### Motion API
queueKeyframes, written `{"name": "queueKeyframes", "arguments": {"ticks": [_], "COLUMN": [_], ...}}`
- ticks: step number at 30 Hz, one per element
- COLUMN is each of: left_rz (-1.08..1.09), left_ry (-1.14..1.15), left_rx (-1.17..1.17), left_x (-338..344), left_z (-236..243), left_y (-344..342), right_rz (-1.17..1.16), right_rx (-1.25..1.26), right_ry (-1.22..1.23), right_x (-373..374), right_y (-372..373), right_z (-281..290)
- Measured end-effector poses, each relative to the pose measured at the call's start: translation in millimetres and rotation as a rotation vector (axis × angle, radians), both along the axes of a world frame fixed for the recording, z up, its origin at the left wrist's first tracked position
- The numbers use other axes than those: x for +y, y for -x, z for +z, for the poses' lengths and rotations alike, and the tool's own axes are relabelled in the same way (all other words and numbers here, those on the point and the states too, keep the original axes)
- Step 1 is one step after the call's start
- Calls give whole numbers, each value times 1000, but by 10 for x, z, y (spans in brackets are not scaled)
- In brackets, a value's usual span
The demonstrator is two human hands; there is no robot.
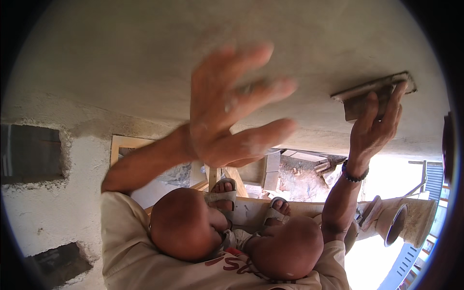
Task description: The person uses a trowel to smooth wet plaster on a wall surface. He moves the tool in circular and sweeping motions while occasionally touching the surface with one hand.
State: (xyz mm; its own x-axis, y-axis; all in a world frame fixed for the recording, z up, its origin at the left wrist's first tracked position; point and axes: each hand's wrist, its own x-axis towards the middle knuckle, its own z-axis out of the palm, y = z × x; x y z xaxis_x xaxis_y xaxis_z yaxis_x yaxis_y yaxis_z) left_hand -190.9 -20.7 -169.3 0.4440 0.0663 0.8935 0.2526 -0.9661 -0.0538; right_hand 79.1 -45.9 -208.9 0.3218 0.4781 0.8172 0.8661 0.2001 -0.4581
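Note:
A smooth grey plastered surface [145, 63] spreads across the upper part of the view. My right hand [374, 128], a dark beaded bracelet at its wrist, grips a plastering float [355, 107]. The float's thin, plaster-stained plate lies along the surface at the right. Close to the camera, my left hand [224, 106] is raised with its fingers spread. It looks slightly smeared by motion, and pale smudges mark its fingers. Nothing shows in it, and I cannot tell whether it touches the plaster.
Under my sandalled feet is a narrow wooden plank [309, 207]. A rough white wall [79, 212] with two dark openings stands at the left, beside a wooden frame [116, 145]. Several pale rounded balusters [392, 224] are at the lower right. Rubble-strewn ground [302, 181] shows far below.

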Motion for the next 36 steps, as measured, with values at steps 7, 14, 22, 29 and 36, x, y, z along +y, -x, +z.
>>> {"name": "queueKeyframes", "arguments": {"ticks": [7, 14, 22, 29, 36], "left_rz": [186, 189, 173, 225, 348], "left_ry": [980, 1021, 786, 747, 645], "left_rx": [-44, -74, -117, -267, -390], "left_x": [-703, -892, -532, -496, -336], "left_z": [-1793, -2011, -1804, -2076, -2174], "left_y": [175, 202, -176, -533, -736], "right_rz": [257, 229, 550, 674, 661], "right_rx": [-385, -318, -236, -296, -540], "right_ry": [489, 310, 652, 643, 576], "right_x": [-126, -108, -158, -142, -25], "right_y": [890, 516, 931, 801, 526], "right_z": [-1375, -1002, -1427, -1360, -1320]}}
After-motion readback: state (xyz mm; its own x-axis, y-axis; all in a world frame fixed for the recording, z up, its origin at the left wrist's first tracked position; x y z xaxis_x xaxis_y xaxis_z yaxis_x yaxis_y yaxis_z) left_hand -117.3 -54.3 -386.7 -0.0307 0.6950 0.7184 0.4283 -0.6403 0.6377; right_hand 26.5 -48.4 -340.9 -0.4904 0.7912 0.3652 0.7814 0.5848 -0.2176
